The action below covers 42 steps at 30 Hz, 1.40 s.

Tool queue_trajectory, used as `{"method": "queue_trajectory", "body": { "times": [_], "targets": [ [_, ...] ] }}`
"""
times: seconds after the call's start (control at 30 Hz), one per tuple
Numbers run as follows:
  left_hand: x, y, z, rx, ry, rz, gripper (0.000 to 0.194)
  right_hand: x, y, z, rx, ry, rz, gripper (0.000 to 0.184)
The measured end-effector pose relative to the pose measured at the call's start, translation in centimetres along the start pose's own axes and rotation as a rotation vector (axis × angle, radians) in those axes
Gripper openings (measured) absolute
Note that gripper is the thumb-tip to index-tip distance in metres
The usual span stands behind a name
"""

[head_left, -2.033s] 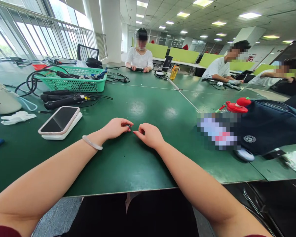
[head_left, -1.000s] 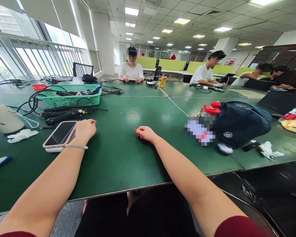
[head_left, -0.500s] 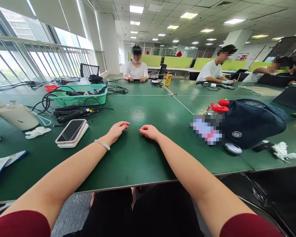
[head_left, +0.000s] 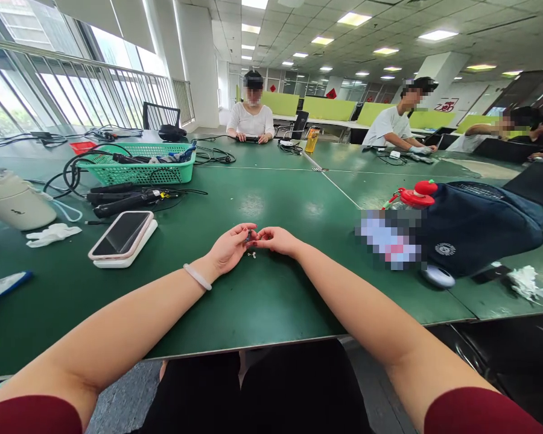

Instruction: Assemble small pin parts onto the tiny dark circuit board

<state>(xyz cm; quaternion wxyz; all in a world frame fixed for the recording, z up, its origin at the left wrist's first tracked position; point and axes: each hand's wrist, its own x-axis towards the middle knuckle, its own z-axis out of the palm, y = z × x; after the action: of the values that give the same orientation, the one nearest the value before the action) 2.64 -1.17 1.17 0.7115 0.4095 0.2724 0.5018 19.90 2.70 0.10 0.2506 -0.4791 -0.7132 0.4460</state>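
My left hand [head_left: 228, 248], with a pale bangle [head_left: 198, 276] on its wrist, is closed with its palm turned partly up. Between its fingertips sits a small dark object [head_left: 248, 236], too small to name. My right hand [head_left: 278, 240] is pinched, its fingertips meeting those of the left at this object. What lies inside the right pinch is hidden. Just below the fingers, a few tiny whitish bits [head_left: 252, 255] rest on the green table [head_left: 271, 301].
A phone [head_left: 122, 234] on a white box, black cables, a green basket [head_left: 140, 173] and a cream bottle [head_left: 15, 199] stand left. On the right are a dark blue bag [head_left: 489, 223], a red-lidded bottle [head_left: 416, 194] and a round white case [head_left: 438, 276]. Other people sit across the table.
My hands, apart before, have come together at the fingertips. A small dark object now shows between them, and tiny whitish bits show on the table below. The view has shifted slightly.
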Motion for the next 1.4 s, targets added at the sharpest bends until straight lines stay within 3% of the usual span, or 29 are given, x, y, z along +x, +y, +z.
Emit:
{"method": "queue_trajectory", "body": {
  "times": [0.1, 0.27, 0.37, 0.6, 0.8, 1.03, 1.4],
  "targets": [
    [0.2, 0.3, -0.6, 0.052, 0.010, 0.044, 0.020, -0.4, 0.2, 0.4, -0.099, 0.016, -0.115, 0.041],
    [0.4, 0.7, -1.3, 0.387, 0.081, 0.132, 0.030, -1.7, -0.4, 1.7, -0.511, 0.143, -0.308, 0.045],
    [0.5, 0.2, -1.6, 0.564, 0.123, 0.129, 0.031, -2.3, -0.9, 2.2, -0.636, 0.108, -0.419, 0.040],
    [0.5, -0.3, -1.8, 0.852, 0.139, 0.154, 0.027, -2.4, -1.0, 2.4, -0.695, 0.087, -0.422, 0.018],
    [-0.1, 0.6, -1.1, 1.072, 0.150, 0.132, 0.029, -2.4, -0.8, 2.3, -0.674, 0.100, -0.424, 0.010],
    [-0.4, 0.6, -0.8, 1.070, 0.142, 0.189, 0.022, -2.4, -0.8, 2.0, -0.542, 0.118, -0.421, 0.008],
    [-0.3, 0.0, -0.8, 0.739, 0.120, 0.115, 0.027, -2.6, -1.2, 1.5, -0.228, 0.245, -0.250, 0.014]
  ]
}}
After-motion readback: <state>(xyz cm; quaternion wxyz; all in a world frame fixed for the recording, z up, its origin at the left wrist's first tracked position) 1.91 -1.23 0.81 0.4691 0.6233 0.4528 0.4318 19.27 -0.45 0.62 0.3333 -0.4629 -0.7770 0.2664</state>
